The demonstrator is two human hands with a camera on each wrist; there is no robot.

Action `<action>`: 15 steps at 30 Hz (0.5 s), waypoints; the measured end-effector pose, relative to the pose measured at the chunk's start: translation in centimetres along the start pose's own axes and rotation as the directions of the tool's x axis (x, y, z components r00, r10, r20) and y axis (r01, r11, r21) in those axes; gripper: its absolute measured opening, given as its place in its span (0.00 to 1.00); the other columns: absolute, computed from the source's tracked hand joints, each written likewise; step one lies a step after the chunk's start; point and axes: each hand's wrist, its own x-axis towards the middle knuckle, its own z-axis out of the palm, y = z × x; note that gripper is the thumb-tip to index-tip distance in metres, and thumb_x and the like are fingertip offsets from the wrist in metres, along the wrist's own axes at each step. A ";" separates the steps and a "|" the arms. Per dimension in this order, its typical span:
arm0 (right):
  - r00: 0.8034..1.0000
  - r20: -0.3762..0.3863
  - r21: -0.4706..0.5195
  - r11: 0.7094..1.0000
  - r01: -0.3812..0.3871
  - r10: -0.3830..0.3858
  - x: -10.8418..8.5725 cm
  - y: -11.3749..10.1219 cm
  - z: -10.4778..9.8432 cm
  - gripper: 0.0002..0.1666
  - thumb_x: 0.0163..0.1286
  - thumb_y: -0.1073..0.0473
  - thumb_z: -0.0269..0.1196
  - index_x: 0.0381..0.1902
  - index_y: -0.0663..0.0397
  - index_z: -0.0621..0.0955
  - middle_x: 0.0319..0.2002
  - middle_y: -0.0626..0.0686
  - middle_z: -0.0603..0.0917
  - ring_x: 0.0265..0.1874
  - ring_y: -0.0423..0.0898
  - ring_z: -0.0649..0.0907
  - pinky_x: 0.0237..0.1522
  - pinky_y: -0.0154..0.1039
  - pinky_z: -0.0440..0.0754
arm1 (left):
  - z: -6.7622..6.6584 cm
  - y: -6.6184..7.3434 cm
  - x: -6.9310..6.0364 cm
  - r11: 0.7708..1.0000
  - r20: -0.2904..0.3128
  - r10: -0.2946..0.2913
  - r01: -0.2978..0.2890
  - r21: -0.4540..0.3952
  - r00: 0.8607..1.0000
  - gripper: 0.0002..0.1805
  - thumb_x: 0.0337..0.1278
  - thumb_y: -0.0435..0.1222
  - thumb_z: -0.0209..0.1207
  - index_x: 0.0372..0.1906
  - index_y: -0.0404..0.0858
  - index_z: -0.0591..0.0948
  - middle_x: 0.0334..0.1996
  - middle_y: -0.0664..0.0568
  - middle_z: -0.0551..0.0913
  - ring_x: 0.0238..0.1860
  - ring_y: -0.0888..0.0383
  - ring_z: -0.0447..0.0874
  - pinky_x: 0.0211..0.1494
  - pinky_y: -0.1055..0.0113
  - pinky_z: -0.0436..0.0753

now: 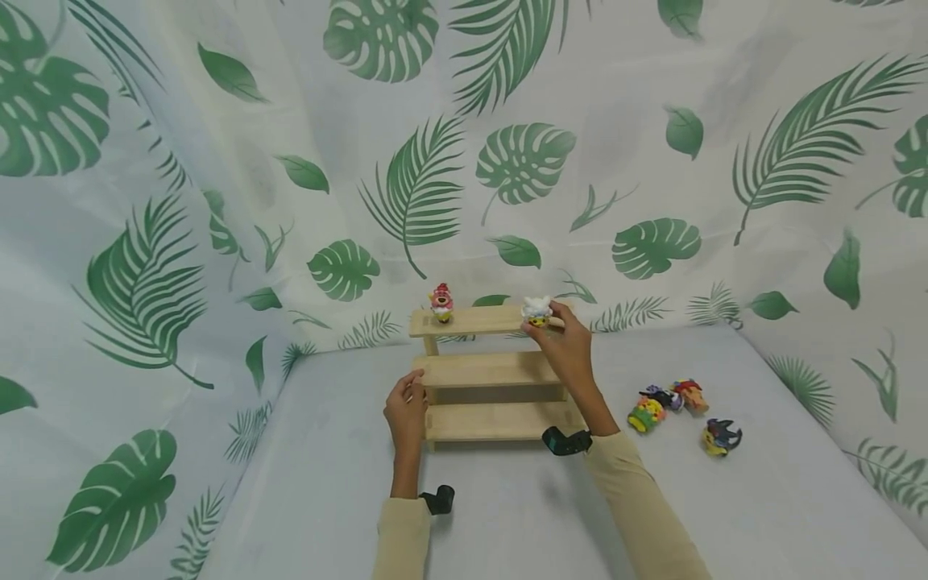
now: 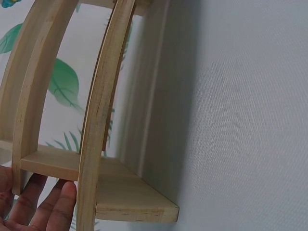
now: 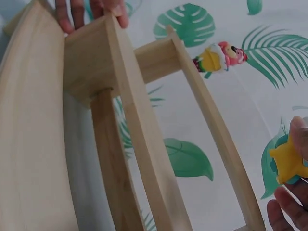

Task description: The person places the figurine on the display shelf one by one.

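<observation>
A three-tier wooden shelf stands on the table. My left hand grips the left end of its middle tier; in the left wrist view the fingers curl beneath the board. Over the right end of the top tier, my right hand pinches a small figurine, white above and yellow below. The right wrist view shows its yellow part between thumb and fingers; whether it touches the board I cannot tell. A pink-headed figurine stands upright on the top tier's left end.
Right of the shelf, several figurines lie on the pale tabletop: a green-and-yellow one, a red-topped one and a dark-winged one among them. A leaf-printed white curtain hangs close behind the shelf.
</observation>
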 end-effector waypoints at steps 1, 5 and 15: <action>1.000 0.016 0.001 1.000 0.001 -0.001 0.1 0.0 0.1 0.36 0.61 0.53 0.71 0.64 0.61 0.73 0.58 0.64 0.78 0.54 0.62 0.81 0.50 0.55 0.83 | 0.0 0.0 0.0 1.000 -0.001 0.001 -0.001 0.001 1.000 0.12 0.70 0.37 0.55 0.49 0.42 0.85 0.38 0.42 0.88 0.40 0.50 0.87 0.38 0.62 0.87; 0.999 0.031 -0.034 0.999 0.022 -0.021 0.5 0.2 0.6 0.35 0.61 0.56 0.71 0.63 0.64 0.73 0.55 0.65 0.81 0.54 0.60 0.82 0.56 0.53 0.81 | 0.0 0.0 0.0 1.000 0.002 -0.005 0.005 0.004 1.000 0.12 0.70 0.38 0.54 0.50 0.43 0.85 0.37 0.42 0.88 0.39 0.52 0.86 0.38 0.64 0.86; 0.998 0.017 -0.161 0.985 0.063 -0.061 1.3 0.2 0.9 0.35 0.60 0.53 0.72 0.61 0.62 0.75 0.50 0.66 0.85 0.44 0.60 0.87 0.49 0.56 0.83 | 0.0 0.2 0.0 1.000 -0.003 0.006 -0.006 0.021 1.000 0.12 0.70 0.37 0.54 0.49 0.43 0.85 0.37 0.43 0.88 0.39 0.51 0.87 0.36 0.66 0.86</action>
